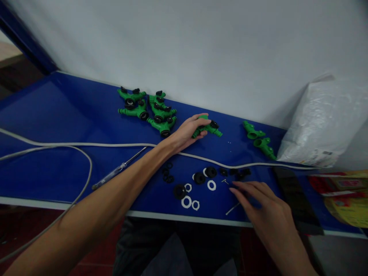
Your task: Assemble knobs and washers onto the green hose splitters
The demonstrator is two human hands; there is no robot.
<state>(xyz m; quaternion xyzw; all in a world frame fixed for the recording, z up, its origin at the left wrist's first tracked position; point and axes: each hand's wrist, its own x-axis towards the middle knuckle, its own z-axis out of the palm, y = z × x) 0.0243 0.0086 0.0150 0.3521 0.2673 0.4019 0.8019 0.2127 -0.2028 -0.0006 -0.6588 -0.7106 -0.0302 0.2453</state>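
Observation:
My left hand (191,132) is closed around a green Y-shaped hose splitter (211,129) with a black valve lever, just above the blue table. Part of the splitter is hidden by the fingers. My right hand (267,209) is low on the right, thumb and forefinger drawn close together beside tiny screws (225,181). Whatever lies between those fingertips is too small to make out. A thin metal shaft (232,209) shows beneath this hand; its other end is covered. Nearby lie black threaded caps (199,178), white ring washers (211,185) and black valve knobs (243,173).
Several green splitters (162,125) with black levers are grouped at the back left. Two green splitter bodies (263,147) lie near a plastic-wrapped package (324,119). A white cable (115,145) crosses the table, near a clear-handled screwdriver (115,171). Black O-rings (167,174) lie beside my left forearm.

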